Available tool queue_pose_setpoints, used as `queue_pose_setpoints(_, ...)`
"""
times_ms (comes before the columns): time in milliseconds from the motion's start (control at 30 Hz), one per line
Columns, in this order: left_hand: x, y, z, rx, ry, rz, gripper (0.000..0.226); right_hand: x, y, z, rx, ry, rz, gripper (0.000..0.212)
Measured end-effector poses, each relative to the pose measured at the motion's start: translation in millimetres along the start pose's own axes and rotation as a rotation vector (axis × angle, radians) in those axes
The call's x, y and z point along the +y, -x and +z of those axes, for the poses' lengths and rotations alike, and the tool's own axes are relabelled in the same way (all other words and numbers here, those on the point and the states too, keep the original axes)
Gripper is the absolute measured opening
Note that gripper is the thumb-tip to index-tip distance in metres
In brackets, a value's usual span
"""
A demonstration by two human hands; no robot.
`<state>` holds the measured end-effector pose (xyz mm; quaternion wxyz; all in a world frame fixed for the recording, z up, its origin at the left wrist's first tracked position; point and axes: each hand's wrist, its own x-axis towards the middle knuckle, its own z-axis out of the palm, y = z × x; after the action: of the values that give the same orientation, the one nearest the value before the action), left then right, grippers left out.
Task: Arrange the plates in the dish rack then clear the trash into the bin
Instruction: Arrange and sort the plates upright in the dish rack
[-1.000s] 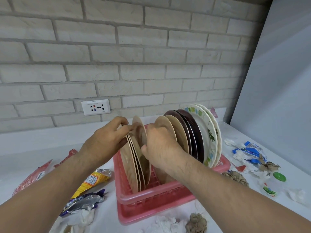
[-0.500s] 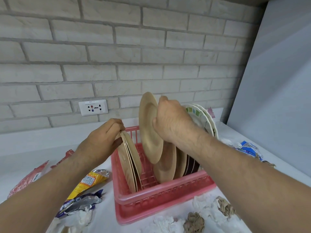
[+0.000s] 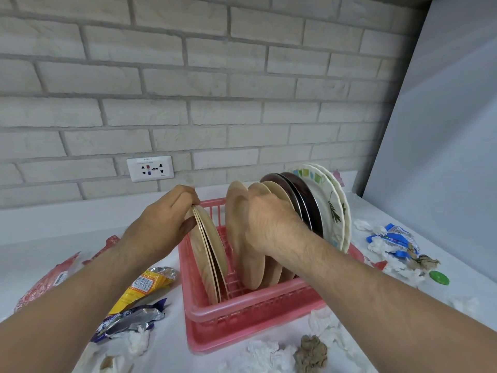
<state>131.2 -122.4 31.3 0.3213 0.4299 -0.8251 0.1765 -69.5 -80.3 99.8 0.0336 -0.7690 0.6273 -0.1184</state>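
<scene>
Though upright, beige plates [image 3: 243, 232] slightly tilted.

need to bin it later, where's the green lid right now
In the head view the green lid lies on the counter's far right, right of the pink rack, just below the crumpled blue wrapper.

Beige, brown, floral plates [image 3: 331, 208] upright in pink dish rack [image 3: 242, 316]; wrappers [image 3: 142, 285] scattered around
</scene>
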Motion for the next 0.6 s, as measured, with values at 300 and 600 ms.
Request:
queue_pose_setpoints(300, 3, -1, -1, -0.017, -0.015, -0.021, 0.040, 12, 13, -2, 0.001, 0.088, 0.000, 0.047)
queue_pose_setpoints(600, 6, -3, -2, -0.035, -0.021, -0.034, 0.038, 26, 19, 1, -0.002, 0.120, 0.005, 0.035)
